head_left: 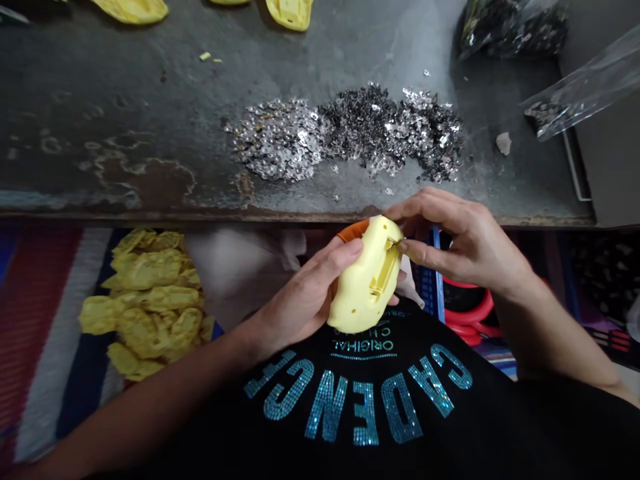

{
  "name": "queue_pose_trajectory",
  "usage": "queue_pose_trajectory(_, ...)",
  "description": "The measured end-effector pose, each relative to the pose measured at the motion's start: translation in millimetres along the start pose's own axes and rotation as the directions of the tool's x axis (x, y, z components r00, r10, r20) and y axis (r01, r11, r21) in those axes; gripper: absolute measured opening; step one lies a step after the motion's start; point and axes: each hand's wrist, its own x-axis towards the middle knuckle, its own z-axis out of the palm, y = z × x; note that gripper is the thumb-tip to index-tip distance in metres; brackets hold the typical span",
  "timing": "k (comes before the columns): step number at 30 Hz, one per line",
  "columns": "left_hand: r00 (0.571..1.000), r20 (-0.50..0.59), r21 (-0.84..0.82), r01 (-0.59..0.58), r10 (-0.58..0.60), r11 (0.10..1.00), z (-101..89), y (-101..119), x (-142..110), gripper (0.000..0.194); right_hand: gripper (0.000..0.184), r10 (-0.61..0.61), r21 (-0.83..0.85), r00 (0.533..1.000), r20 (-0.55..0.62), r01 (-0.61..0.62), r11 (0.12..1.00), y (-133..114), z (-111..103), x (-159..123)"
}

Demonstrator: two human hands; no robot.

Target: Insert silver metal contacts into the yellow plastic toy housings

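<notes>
The left hand (313,290) has its fingers curled round a yellow plastic shell (367,277), held off the table's (200,127) near edge; the right hand's (457,243) thumb and index finger nearly close at its slot, perhaps on a small metal piece, too small to tell

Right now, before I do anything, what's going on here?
A person's left hand holds a rounded pale-yellow plastic shell near the bench edge. The right hand has its thumb and fingers at the far end of the shell's long slot; whether they pinch a small part is unclear. Loose heaps of small shiny metal pieces lie on the worn grey bench, and more yellow parts are piled at the left.
</notes>
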Motion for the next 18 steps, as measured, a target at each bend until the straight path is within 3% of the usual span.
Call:
queue_pose_trajectory(5, 0.992, -0.126, 0.103, 0.009, 0.004, 0.995, 0.5, -3, -4, 0.070, 0.018, -0.036, -0.090, 0.999, -0.019, 0.034, 0.995, -3, 9, 1)
queue_pose_trajectory(10, 0.993, -0.098, 0.366, -0.021, 0.060, 0.930, -6.3, -2, -15, 0.068, 0.021, -0.149, -0.135, 0.965, -0.217, 0.121, 0.983, 16, 39, -14)
queue_pose_trajectory(12, 0.996, -0.024, 0.546, -0.062, 0.090, 0.835, -7.7, 2, -19, 0.071, 0.024, -0.172, -0.104, 0.920, -0.351, 0.144, 0.984, 27, 52, -23)
queue_pose_trajectory(15, 0.983, 0.122, 0.774, -0.182, 0.139, 0.606, -6.6, 8, -21, 0.078, 0.031, -0.179, -0.099, 0.819, -0.545, 0.149, 0.984, 39, 70, -36)
queue_pose_trajectory(18, 0.957, 0.200, 0.882, -0.269, 0.208, 0.388, -4.0, 11, -17, 0.077, 0.032, -0.234, -0.151, 0.743, -0.627, 0.179, 0.972, 46, 80, -42)
